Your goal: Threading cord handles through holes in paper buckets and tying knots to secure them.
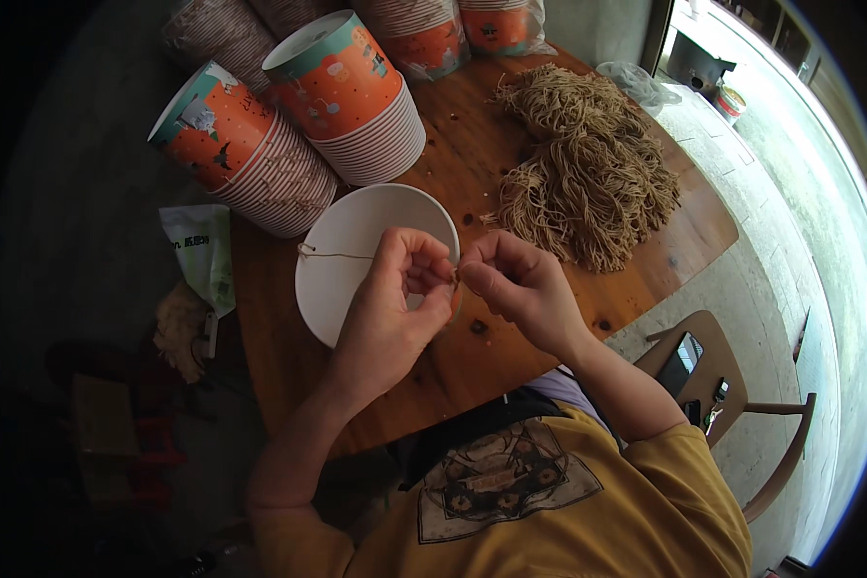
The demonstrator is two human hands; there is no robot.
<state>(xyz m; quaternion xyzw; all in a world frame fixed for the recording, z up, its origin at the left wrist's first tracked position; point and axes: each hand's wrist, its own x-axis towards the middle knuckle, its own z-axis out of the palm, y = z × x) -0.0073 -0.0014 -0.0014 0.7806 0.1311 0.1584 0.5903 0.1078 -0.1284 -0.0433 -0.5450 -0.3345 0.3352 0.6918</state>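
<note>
White bucket (342,217) on table (684,222), mouth facing camera; cord (342,255) looped at its left rim, running across the mouth and behind the left hand (390,313). Step, as judged: working the cord's free end at the right rim. Best done with slack in the span, so the left loop takes no pull and the rim does not bend; pinch close to the tip. Left hand: over the bucket's right side, fingers curled, tips gathered at the rim. Right hand (525,284): meets it, thumb and forefinger pinching something small, probably cord; detail hidden. Wrists raised, forearms converging.
</note>
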